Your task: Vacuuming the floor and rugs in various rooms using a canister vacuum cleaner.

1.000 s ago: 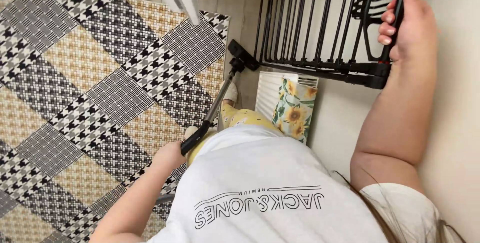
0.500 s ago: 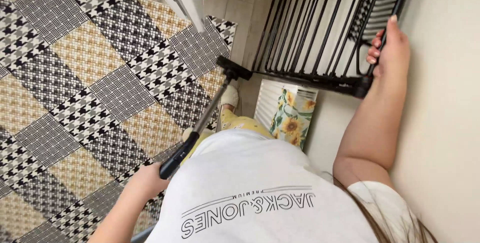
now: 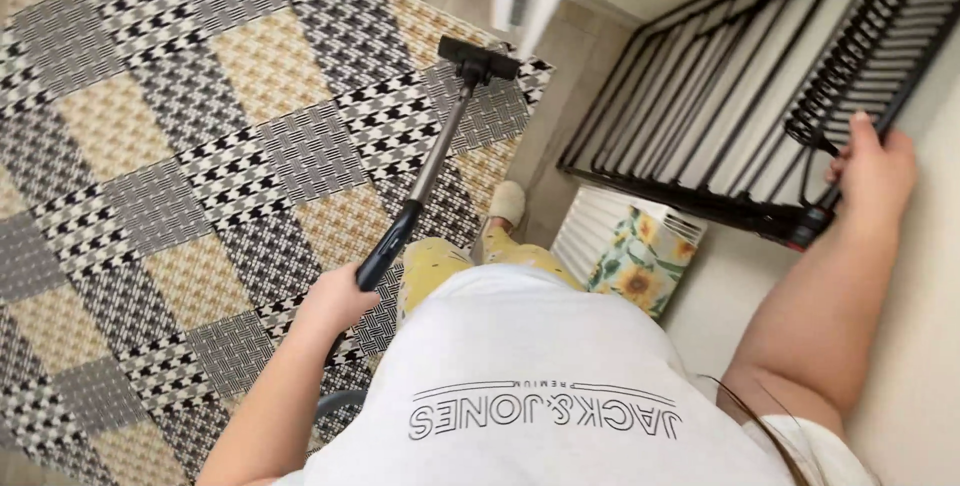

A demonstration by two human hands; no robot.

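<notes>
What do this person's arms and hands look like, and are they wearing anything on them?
Both arms are bare from the shoulder area down. The left hand and right hand wear no gloves, and no rings, watch or bracelets show. Sleeves belong to a short-sleeved white T-shirt with dark printed lettering. Fingernails are too small to judge.

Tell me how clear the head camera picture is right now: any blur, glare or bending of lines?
Head view: even, soft daylight, no hard shadows; the left hand on the vacuum wand and the patterned rug are sharp; the right hand on the black metal frame is sharp too; pale glare on the white wall; wide-angle lens splays straight lines near the edges.
</notes>
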